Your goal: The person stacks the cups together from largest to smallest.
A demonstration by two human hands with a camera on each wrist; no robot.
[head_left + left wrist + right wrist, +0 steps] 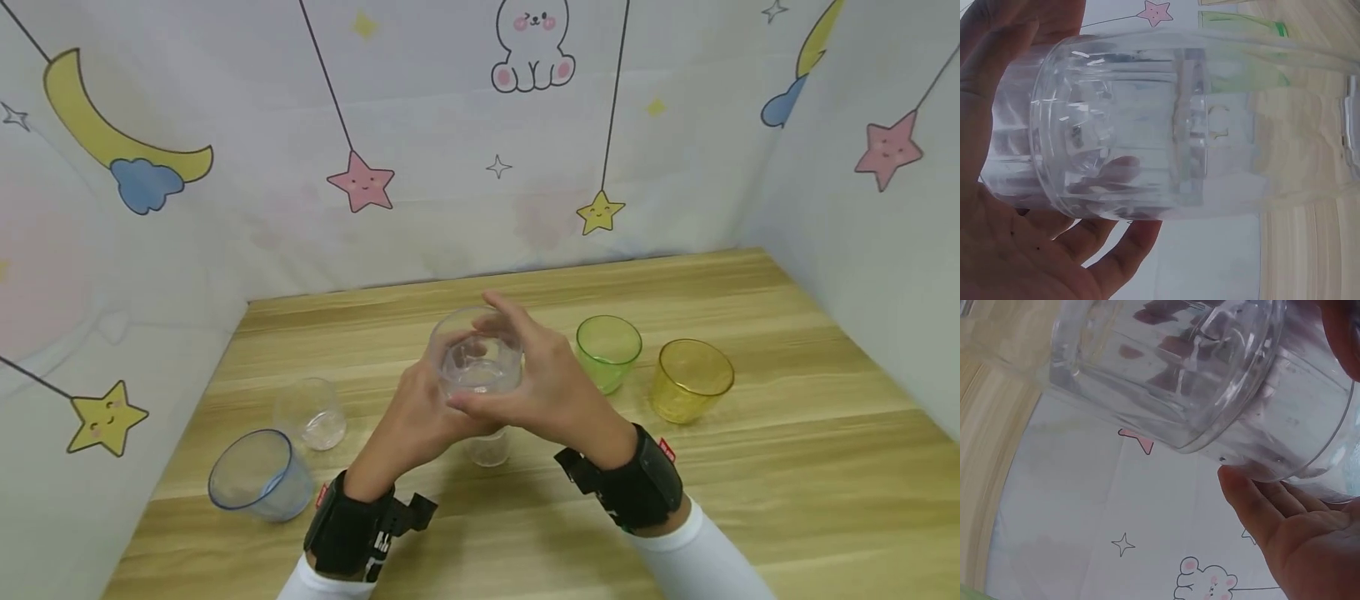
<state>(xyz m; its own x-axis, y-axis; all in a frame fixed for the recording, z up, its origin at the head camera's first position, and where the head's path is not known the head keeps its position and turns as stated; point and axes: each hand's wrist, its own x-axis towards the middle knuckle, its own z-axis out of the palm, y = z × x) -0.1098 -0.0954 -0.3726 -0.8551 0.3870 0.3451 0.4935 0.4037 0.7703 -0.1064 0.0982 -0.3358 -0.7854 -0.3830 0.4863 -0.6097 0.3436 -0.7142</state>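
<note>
A clear cup (480, 377) sits nested in the mouth of a taller clear glass (1235, 150). The foot of this glass shows below the hands in the head view. My right hand (551, 379) grips the upper cup, thumb on the near side and fingers around the far side. From the other side my left hand (429, 410) holds the same cup near the glass's rim, its fingers curled behind, as the left wrist view shows. In the right wrist view the cup (1304, 412) rises out of the glass.
On the wooden table (787, 483), a blue-rimmed cup (288, 492) and a clear tilted-looking glass (324, 427) stand at left. A green cup (609, 371) and a yellow cup (682, 400) stand at right. Printed cloth walls (465, 242) enclose the back and sides.
</note>
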